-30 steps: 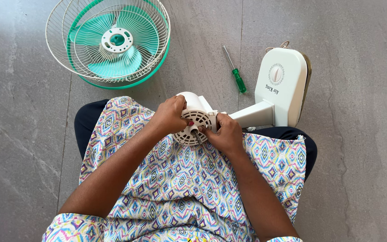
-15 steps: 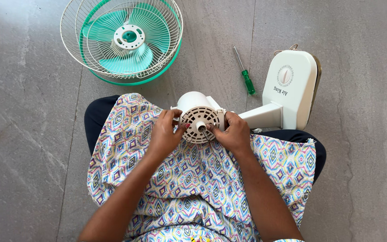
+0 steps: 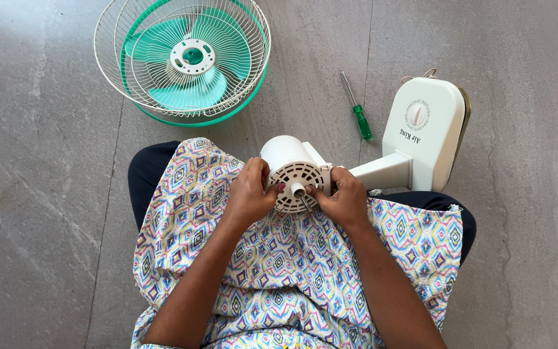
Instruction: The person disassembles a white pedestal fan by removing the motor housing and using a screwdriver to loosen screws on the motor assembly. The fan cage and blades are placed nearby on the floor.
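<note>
A white fan motor housing [image 3: 287, 157] rests on my lap, its round vented face [image 3: 296, 180] turned up toward me with a short shaft at the centre. My left hand [image 3: 251, 193] grips the left side of that face. On the right side, my right hand [image 3: 341, 198] holds it, fingertips at the shaft. The housing joins a white neck that leads to the fan's white base [image 3: 423, 131], which lies on the floor to my right.
A white wire fan cage with teal blades [image 3: 183, 59] lies flat on the grey floor ahead to the left. A green-handled screwdriver [image 3: 358, 108] lies between the cage and the base. My patterned dress covers my lap.
My hands have shifted slightly around the motor face, staying closed on it. The view has drifted, so everything sits a little further right and lower in frame.
</note>
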